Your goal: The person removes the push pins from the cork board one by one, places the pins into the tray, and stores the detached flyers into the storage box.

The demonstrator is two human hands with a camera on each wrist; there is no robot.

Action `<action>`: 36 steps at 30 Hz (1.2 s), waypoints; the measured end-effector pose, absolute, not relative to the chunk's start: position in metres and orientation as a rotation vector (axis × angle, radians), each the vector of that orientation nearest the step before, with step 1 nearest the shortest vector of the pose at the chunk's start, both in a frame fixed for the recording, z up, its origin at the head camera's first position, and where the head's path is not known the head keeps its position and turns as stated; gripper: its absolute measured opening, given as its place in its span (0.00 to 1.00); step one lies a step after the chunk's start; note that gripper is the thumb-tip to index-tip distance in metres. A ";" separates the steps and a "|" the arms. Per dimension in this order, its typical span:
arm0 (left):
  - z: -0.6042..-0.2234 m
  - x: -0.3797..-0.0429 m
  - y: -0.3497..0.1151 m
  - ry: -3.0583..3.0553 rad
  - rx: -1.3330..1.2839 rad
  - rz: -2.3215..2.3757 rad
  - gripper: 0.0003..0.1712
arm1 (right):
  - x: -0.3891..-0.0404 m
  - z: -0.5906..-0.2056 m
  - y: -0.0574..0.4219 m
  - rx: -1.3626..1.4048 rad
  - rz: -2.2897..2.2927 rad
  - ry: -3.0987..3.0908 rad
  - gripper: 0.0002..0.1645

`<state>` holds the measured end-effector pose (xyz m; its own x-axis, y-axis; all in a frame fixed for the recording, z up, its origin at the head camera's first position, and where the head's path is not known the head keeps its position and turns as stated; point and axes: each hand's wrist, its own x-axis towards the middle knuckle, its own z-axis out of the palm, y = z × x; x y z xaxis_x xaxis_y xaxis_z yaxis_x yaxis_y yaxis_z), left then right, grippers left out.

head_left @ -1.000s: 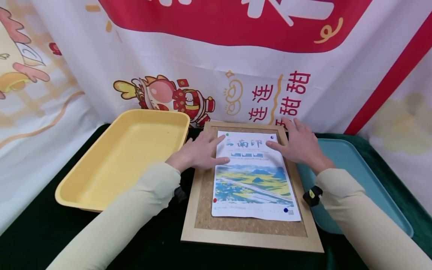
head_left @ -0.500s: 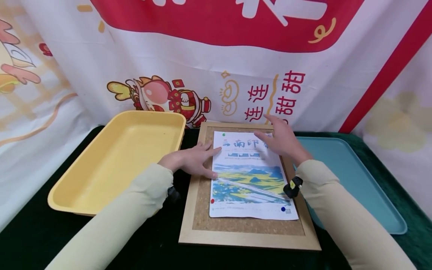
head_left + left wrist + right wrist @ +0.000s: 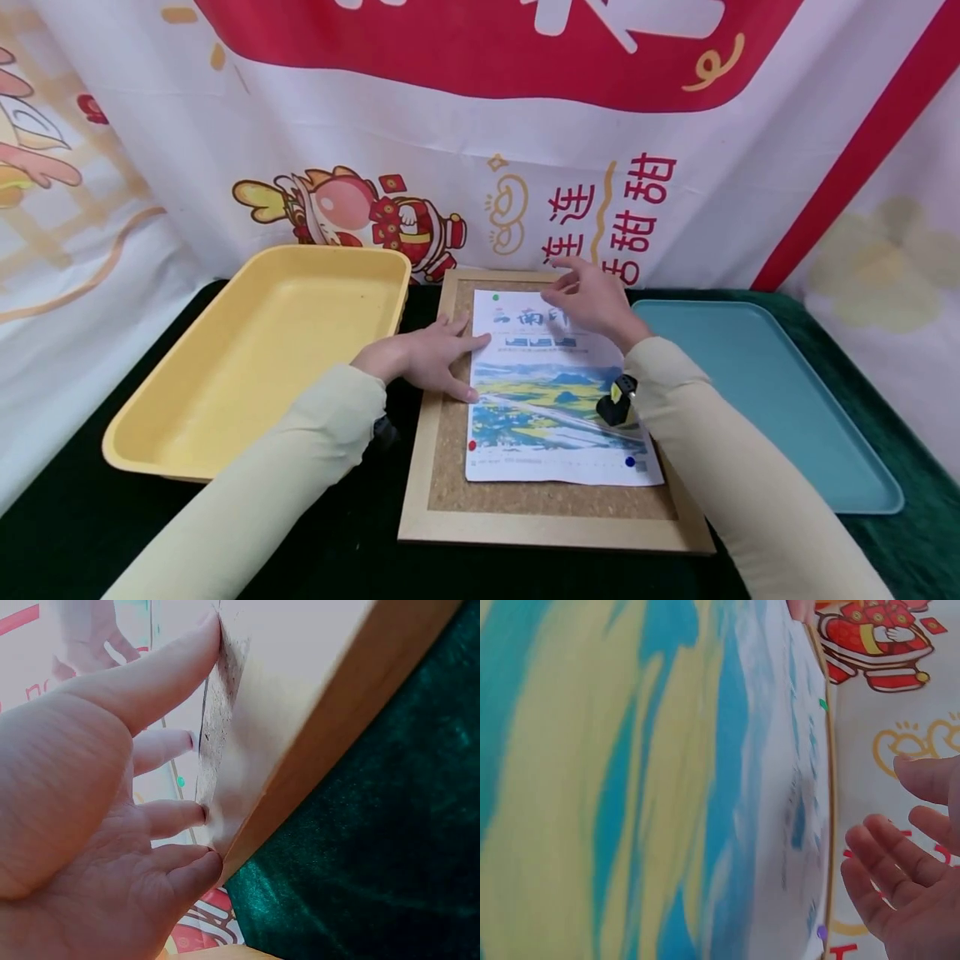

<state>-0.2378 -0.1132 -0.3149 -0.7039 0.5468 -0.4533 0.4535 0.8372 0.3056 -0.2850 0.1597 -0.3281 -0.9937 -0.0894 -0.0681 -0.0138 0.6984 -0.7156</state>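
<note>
A printed sheet with a blue and yellow landscape lies on a wood-framed cork board. Coloured pins mark its corners: green, red and blue. A purple pin shows at the remaining corner in the right wrist view; my right hand hides it in the head view. My left hand rests with spread fingers on the board's left side, its thumb at the sheet's edge. Above the sheet's top part hovers my right hand, fingers loosely bent and holding nothing.
To the left stands a deep yellow tray. A flat blue tray lies on the right, partly behind the right forearm. Dark green cloth covers the table, and a printed banner hangs behind it.
My right hand has moved left from the board's top right corner to over the sheet's title, its fingers bending. The left hand has slid slightly off the sheet toward the board's left edge.
</note>
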 end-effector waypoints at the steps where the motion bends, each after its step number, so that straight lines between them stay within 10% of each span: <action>1: -0.315 -0.238 -0.113 2.475 0.733 0.223 0.54 | -0.286 -0.329 0.157 -0.095 -1.178 2.799 0.38; 36: -0.317 -0.239 -0.107 2.494 0.695 0.158 0.54 | -0.303 -0.349 0.113 -0.143 -1.279 2.582 0.36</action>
